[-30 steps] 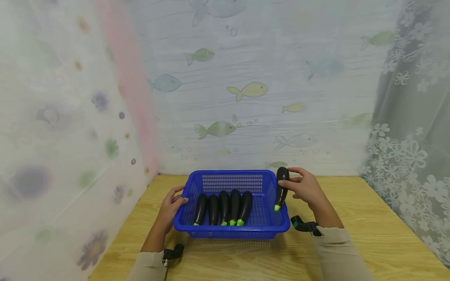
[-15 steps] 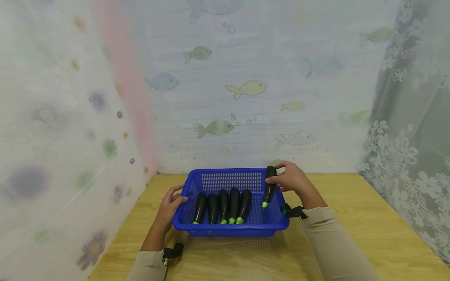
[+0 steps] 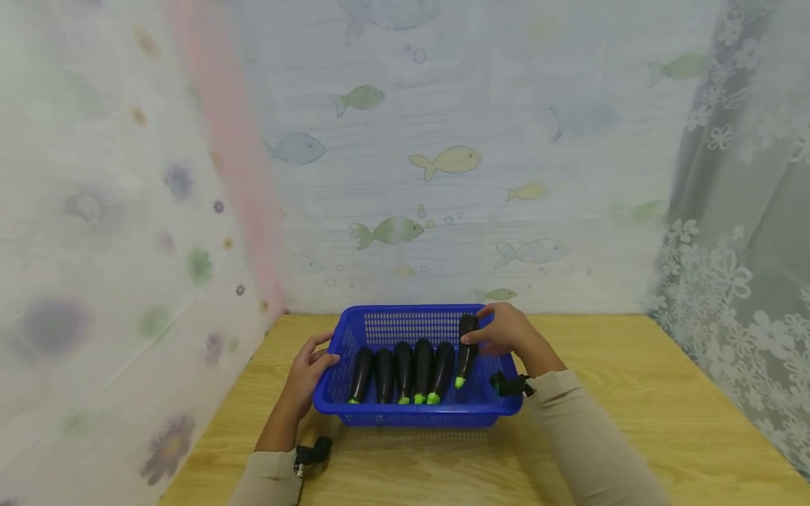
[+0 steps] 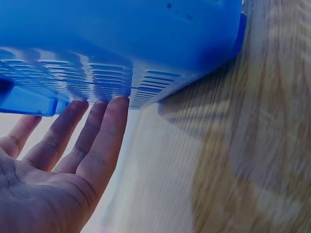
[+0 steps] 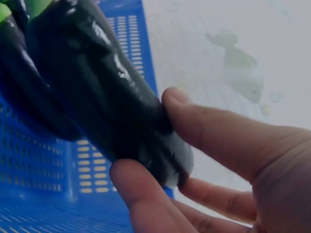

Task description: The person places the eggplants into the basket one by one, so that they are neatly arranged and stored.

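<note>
A blue plastic basket (image 3: pixel 414 416) with slotted walls stands on the table. Side by side along its left and middle lie several dark eggplants (image 3: pixel 403 369), their green stem ends toward me. At the basket's left end, my left hand (image 3: pixel 306 379) grips the rim with the thumb on top; the left wrist view shows its fingertips against the outer wall (image 4: pixel 109 73). My right hand (image 3: pixel 506 332) pinches another eggplant (image 5: pixel 97 92) by its rounded end, between thumb and fingers. This eggplant hangs steeply tilted inside the basket, stem end down, just right of the row.
The wooden table (image 3: pixel 633 393) stretches out on both sides of the basket. Behind it hangs a curtain (image 3: pixel 405 176) printed with fish, with a flowered sheet (image 3: pixel 126 246) on the left and a lacy curtain (image 3: pixel 740 281) on the right. Each wrist wears a small black camera (image 3: pixel 313 453).
My right hand has carried its eggplant leftward from over the basket's right rim and lowered it beside the row. The left hand and the basket have stayed in place.
</note>
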### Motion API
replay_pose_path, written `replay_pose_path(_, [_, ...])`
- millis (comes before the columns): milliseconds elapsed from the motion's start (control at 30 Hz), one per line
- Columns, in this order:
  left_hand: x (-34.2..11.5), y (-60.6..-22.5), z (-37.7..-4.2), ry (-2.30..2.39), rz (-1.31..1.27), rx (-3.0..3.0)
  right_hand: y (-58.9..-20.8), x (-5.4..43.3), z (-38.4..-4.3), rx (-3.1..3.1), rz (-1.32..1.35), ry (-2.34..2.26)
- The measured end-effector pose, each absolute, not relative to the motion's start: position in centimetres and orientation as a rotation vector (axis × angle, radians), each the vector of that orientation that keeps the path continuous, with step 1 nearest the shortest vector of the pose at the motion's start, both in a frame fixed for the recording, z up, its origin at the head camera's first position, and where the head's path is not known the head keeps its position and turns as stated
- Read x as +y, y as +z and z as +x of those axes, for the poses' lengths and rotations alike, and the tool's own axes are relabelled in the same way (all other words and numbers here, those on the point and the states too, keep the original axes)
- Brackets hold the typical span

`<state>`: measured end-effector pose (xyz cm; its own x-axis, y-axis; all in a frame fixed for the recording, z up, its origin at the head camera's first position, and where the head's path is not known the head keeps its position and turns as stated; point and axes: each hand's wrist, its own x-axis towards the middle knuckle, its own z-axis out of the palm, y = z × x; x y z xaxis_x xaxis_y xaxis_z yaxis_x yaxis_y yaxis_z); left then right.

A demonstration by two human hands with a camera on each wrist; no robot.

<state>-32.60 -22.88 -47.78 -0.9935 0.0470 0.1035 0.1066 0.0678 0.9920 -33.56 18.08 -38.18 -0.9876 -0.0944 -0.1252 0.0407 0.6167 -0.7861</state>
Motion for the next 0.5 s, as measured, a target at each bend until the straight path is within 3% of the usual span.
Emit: replay_pose_path(500, [-22.9, -48.2, -32.9, -2.120, -0.193, -2.239, -39.1, 16.1, -34.1, 2.801, -0.082, -1.058])
